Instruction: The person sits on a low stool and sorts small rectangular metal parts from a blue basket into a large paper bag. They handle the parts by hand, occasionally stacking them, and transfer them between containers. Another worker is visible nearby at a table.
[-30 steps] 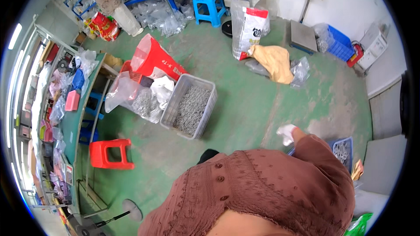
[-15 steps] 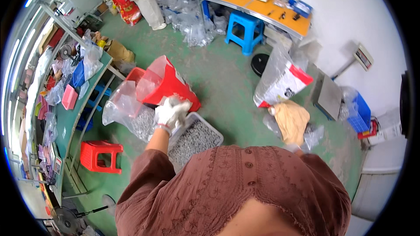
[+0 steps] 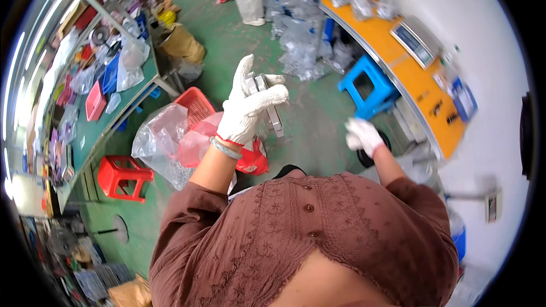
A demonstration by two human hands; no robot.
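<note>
White knit gloves on both hands here. The left hand (image 3: 250,108) is raised up in the middle of the frame, fingers wrapped around a few flat grey metal pieces (image 3: 267,105) that poke out to the right of the glove and hang down a bit below it. There's a pale bracelet (image 3: 226,148) on that wrist. The right hand (image 3: 363,135) is out to the right of centre, kinda blurred, curled in on itself, and I honestly can't tell if there's anything in it.

Below the left hand, on the green floor (image 3: 227,51), there's a red basket (image 3: 196,108) with a big clear plastic bag (image 3: 162,145) bunched up beside it. A red stool (image 3: 122,176) stands at lower left, a blue stool (image 3: 367,85) at upper right just beside a long orange table (image 3: 398,65) with a scale (image 3: 418,37) on top. Heaps of clear bags (image 3: 301,40) lie near the top centre.
</note>
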